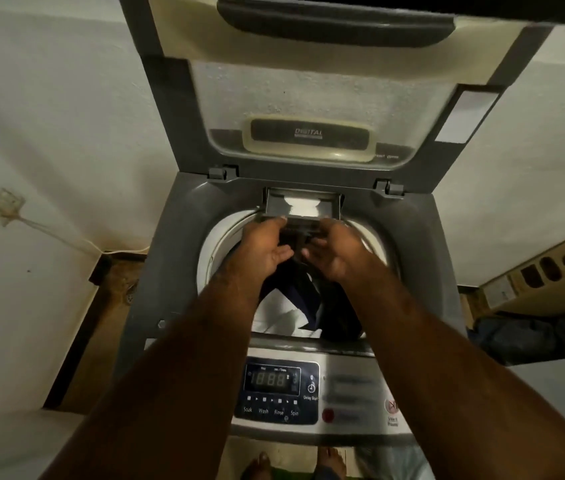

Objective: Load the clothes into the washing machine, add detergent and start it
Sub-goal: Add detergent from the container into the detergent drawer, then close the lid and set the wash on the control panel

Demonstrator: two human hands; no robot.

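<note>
One washer [156, 271] with one lid [308, 98] raised on two hinges [220, 173]. One drawer [303, 206], one display [272, 379], one red button [328, 415]. Two hands [263, 247], two bare feet [256, 465]. One wall socket [5, 206]. The clothes [294, 306] are too tangled to count.

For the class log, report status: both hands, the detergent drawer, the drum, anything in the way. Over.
Left hand and right hand both on detergent drawer, pulled out. Clothes already in drum. Lid up, nothing blocking.

A home laundry corner: top-loading washing machine [177, 258] against plain plastered walls [49, 116], bare feet [256, 467].
</note>
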